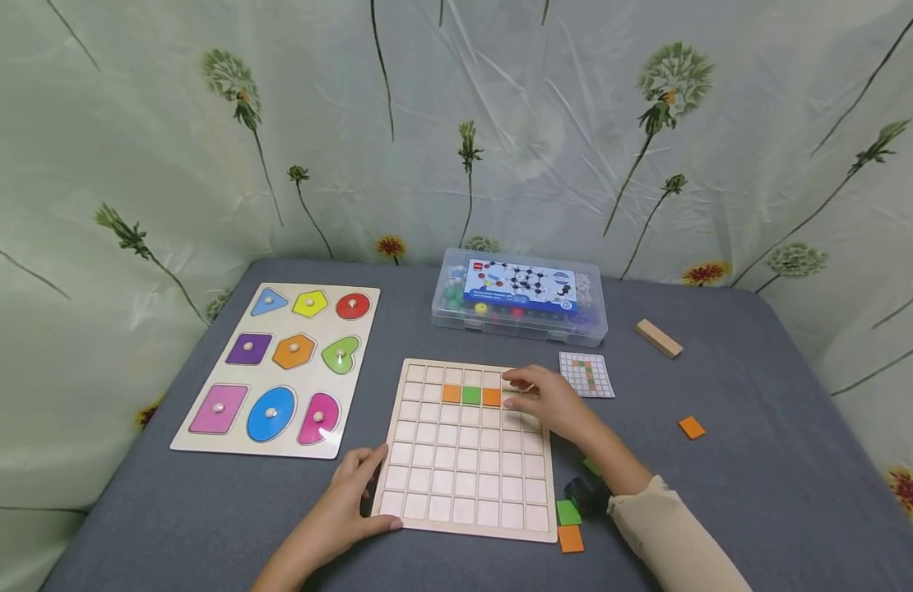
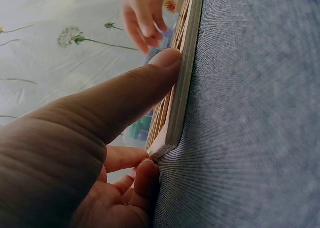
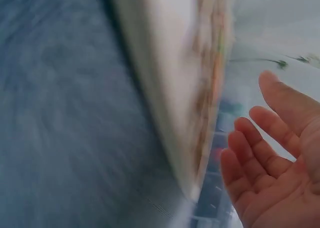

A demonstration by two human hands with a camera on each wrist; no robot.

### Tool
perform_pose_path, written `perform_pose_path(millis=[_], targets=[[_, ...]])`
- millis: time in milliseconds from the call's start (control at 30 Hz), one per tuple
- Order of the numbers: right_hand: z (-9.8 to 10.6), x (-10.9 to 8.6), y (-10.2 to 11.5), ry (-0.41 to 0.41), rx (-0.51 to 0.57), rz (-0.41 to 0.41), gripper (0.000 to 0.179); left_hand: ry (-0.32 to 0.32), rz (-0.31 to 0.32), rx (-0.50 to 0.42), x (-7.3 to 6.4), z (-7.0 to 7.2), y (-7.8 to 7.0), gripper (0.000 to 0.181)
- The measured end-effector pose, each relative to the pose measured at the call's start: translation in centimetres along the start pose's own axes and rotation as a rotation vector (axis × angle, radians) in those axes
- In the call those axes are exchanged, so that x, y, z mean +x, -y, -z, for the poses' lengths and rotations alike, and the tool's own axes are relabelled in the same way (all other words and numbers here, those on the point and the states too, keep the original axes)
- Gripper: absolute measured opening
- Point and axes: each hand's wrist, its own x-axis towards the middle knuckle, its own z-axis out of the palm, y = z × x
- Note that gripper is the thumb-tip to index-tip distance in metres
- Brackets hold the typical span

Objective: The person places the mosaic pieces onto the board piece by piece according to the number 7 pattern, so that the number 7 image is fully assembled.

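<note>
- The square grid board (image 1: 457, 459) lay flat, its far edge facing twelve; the tile row's (image 1: 471, 395) long axis ran nine-to-three.
- Left hand (image 1: 345, 497) gripped its eight-o'clock corner; right hand (image 1: 551, 401), released, hovered toward two.

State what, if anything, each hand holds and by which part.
The left hand holds the grid board by its near left corner; the right hand holds nothing.

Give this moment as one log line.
left hand: grips grid board | right hand: empty, over board | row: orange tile, green tile, orange tile
</note>
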Motion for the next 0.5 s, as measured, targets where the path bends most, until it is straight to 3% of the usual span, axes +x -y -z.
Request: perform_pose_path(millis=[133, 367, 500], targets=[[1.8, -2.1, 0.4, -0.051, -0.006, 0.001, 0.044, -0.001, 0.004, 0.001, 0.0, -0.1, 0.0, 0.094], [3.7, -6.9, -0.6, -0.155, -0.113, 0.003, 0.046, 0.003, 0.008, -0.01, 0.0, 0.0, 0.0, 0.095], [4.0, -9.3, -1.8, -0.146, -0.141, -0.052, 0.048, 0.006, 0.012, -0.018, 0.0, 0.0, 0.0, 0.095]])
